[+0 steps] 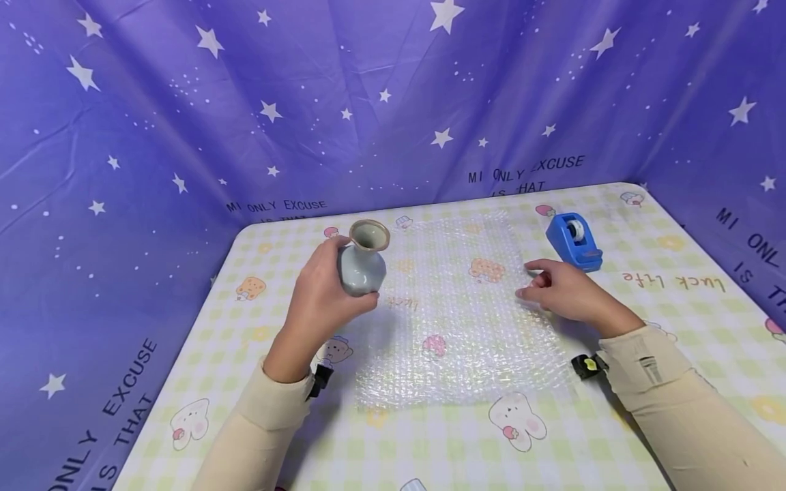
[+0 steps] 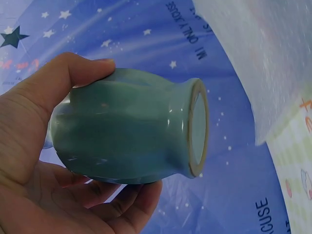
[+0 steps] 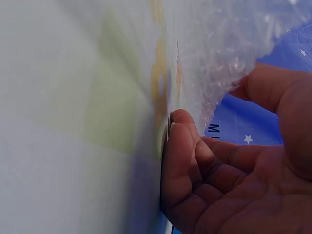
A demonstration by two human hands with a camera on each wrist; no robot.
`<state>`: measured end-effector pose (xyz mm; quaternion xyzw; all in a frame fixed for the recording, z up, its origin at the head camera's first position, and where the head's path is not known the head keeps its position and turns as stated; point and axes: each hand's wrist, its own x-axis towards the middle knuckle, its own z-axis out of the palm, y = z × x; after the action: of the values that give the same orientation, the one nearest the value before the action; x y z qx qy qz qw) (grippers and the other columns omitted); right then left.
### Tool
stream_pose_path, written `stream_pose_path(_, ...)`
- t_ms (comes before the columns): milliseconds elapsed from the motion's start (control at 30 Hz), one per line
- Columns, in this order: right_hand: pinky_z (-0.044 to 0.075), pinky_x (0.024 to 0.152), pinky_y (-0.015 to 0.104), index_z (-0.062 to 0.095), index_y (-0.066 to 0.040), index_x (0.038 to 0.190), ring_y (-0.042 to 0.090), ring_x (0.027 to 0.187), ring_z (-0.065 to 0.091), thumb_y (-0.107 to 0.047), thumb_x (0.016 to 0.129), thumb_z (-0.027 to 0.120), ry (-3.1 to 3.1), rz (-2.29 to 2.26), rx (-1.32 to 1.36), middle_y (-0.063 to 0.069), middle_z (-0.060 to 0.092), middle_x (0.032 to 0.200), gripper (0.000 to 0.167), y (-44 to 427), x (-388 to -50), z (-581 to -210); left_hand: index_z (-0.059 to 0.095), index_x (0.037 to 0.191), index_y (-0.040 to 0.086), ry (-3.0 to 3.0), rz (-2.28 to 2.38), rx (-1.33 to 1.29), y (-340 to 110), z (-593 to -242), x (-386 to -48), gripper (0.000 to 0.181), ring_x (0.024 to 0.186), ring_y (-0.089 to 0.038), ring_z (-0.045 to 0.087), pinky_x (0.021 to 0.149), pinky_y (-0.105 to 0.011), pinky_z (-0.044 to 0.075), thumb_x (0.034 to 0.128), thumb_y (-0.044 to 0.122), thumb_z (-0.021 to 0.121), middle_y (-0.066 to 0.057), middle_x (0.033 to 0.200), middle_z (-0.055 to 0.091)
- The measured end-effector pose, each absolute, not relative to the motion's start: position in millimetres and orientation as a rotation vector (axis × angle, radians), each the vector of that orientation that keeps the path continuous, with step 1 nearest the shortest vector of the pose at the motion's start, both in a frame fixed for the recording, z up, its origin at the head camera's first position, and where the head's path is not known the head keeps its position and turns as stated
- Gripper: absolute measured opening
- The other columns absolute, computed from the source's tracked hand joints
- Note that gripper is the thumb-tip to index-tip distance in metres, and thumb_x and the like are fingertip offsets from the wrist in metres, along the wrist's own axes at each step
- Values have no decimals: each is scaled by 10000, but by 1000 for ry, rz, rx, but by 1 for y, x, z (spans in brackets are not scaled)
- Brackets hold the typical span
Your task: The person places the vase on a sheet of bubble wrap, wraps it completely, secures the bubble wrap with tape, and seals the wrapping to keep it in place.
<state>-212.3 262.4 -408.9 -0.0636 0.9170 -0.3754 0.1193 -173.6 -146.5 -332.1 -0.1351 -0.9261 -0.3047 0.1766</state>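
A pale blue-green vase (image 1: 361, 269) with a brown-rimmed mouth is gripped round its body by my left hand (image 1: 319, 290), raised above the left part of the bubble wrap (image 1: 454, 320). The left wrist view shows the vase (image 2: 126, 126) side-on, its ringed base facing right, thumb on one side and fingers on the other. Flat on the table lies the bubble wrap. At its right edge is my right hand (image 1: 571, 293), thumb and index finger apart, other fingers bent; in the right wrist view this hand (image 3: 229, 180) has fingertips by the tabletop, the wrap (image 3: 219, 53) partly hiding one digit.
A blue tape dispenser (image 1: 563, 239) with a roll in it stands behind the right hand, right of the wrap. The table (image 1: 614, 423) has a checked, cartoon-printed cover. Purple star-printed curtains (image 1: 368, 157) hang behind it and at both sides.
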Motion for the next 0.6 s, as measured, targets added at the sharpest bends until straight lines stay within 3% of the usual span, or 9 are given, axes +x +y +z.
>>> stream_pose_path(600, 442, 582, 292, 426, 80, 1485, 136, 672, 540, -346, 945, 730, 2687, -1100, -193, 82, 612, 947, 752, 262, -210, -407, 554, 1344, 92, -2648, -820, -480, -127, -340, -166, 814, 1050, -261, 589, 879, -447, 513, 637, 288, 906, -58, 1227, 629)
